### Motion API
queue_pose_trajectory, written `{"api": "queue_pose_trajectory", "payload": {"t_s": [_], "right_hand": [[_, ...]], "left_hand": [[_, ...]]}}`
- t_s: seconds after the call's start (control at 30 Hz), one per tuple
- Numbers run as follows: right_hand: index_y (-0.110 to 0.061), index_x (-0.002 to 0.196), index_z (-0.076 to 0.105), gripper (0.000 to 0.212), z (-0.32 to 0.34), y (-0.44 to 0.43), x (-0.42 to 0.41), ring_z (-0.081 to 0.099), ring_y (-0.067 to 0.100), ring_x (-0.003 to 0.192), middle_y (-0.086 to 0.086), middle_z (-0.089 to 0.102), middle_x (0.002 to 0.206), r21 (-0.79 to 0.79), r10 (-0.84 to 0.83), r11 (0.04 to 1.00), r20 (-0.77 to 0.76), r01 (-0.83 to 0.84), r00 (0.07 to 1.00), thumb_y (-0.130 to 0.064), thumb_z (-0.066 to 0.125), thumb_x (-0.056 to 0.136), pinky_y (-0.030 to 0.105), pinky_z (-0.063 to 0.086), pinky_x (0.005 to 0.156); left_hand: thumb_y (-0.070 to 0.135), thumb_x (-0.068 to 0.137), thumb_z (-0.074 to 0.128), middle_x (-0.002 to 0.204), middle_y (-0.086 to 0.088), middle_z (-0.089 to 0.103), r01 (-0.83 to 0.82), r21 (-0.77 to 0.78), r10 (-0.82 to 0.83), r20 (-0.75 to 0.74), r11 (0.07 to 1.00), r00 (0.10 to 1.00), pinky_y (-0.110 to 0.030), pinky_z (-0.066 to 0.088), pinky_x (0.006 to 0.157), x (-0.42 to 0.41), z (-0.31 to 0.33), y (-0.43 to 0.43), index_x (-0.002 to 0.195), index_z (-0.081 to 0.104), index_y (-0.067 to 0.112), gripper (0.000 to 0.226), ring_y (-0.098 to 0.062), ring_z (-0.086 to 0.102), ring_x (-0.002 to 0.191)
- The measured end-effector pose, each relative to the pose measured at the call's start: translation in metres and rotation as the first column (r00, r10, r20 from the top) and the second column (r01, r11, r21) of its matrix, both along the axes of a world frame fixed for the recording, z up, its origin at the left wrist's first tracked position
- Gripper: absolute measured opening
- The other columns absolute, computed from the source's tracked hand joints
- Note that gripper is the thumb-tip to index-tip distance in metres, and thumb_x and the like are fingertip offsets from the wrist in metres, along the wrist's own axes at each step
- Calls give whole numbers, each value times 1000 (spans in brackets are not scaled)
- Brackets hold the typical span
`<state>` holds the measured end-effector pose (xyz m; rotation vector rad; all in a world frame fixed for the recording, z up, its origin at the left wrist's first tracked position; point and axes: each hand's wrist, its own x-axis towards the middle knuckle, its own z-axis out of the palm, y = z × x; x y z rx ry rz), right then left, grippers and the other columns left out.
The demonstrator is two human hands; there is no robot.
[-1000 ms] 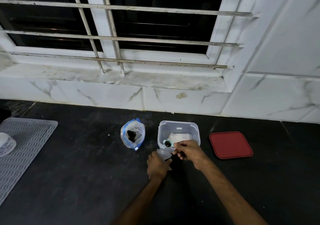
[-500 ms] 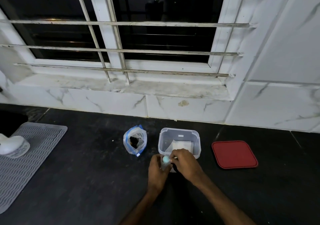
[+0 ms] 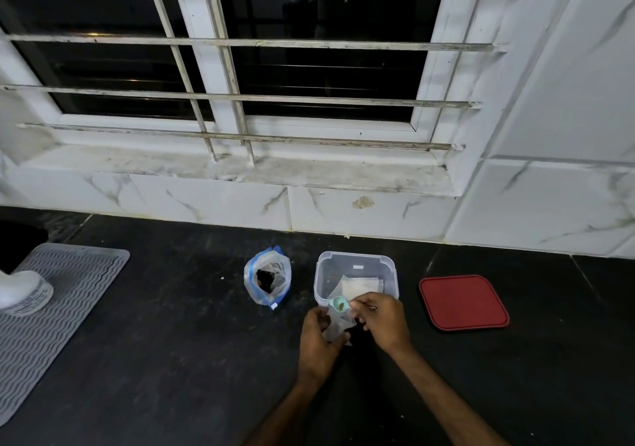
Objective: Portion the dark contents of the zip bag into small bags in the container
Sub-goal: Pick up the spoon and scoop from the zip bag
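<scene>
You are working at a dark counter [image 3: 154,359] under a barred window [image 3: 275,67], with white marble-look tiles behind it. Your left hand [image 3: 318,339] is pinching a small bag [image 3: 338,325] just in front of the container [image 3: 357,267], and your right hand [image 3: 383,322] is gripping a little teal spoon [image 3: 339,304], its bowl hovering right over the bag's mouth and its handle running back to the right into your fist. The two hands are sitting close together, each clamped on its own thing. A speck of something seems to be lying in the spoon, too small to name. The zip bag [image 3: 268,277] is standing open to the left of the container, dark contents showing, and your left hand is the nearer one to it, while the spoon is in the right, so the next scoop will likely mean reaching leftward across the small bag. More small bags are lying inside the container. A red lid [image 3: 464,303] is lying flat to the right, well apart, and a ribbed grey mat [image 3: 51,325] is sitting far left.
</scene>
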<state>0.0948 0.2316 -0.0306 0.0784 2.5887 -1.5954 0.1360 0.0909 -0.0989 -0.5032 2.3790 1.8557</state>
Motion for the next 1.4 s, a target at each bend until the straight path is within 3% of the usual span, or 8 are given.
{"api": "queue_pose_trajectory", "payload": {"t_s": [0.23,0.53,0.63,0.73,0.83,0.93,1.1,1.4], "right_hand": [[0,83,70,10,11,-21,-9,56,15,52,15,72,71,-353,-88,921,220,164,972,-1,62,90,20,47,49],[0,97,69,11,28,-63,-31,60,10,60,15,74,83,-458,66,881,371,120,926,-4,62,91,18,52,57],[-1,94,69,9,25,-109,-51,59,10,53,13,72,75,-328,73,944,287,26,955,-3,61,92,21,55,55],[-11,77,72,13,0,-149,-73,64,19,57,10,72,69,15,49,999,157,-52,986,-11,63,87,38,59,64],[-13,82,72,13,-26,-168,-84,68,23,78,7,72,83,372,65,922,114,-103,991,-20,61,87,31,52,70],[-12,96,71,20,-42,-175,-86,66,26,93,8,72,100,513,101,848,88,-132,991,-24,56,92,32,49,77],[-16,105,69,23,-56,-181,-94,66,26,96,8,71,104,542,120,829,68,-138,990,-27,54,94,34,50,81],[-10,92,73,19,-69,-191,-99,68,24,81,9,72,90,345,15,936,143,-64,990,-18,56,91,27,50,68]], "left_hand": [[52,62,85,136,16,48,74,72,-76,20,995,997,-19,49,90,12,0,-42,140,38,30,93,-5,52,120],[34,85,73,113,0,65,-274,77,277,-42,959,960,-32,55,89,-13,11,-115,116,51,28,39,-8,63,100],[37,81,77,113,-5,61,-417,67,417,10,907,909,-40,54,92,-40,10,-138,122,48,13,56,-18,61,102],[46,72,82,113,-14,60,-385,27,380,105,923,919,-41,56,86,-65,-2,-151,117,50,3,71,-25,62,100],[58,65,81,116,-10,54,-285,-58,291,172,957,941,-41,54,89,-77,-10,-155,113,51,6,78,-21,59,101],[40,80,77,119,-13,51,-220,-162,247,169,962,954,-37,46,96,-89,-15,-158,120,53,3,60,-26,51,113],[20,90,65,95,-15,66,-284,-129,299,119,950,947,-43,52,83,-99,-29,-166,92,66,2,18,-32,62,96],[9,91,61,85,-5,74,-293,22,293,16,956,956,-33,53,72,-105,-17,-154,91,72,8,11,-16,67,79]]}}
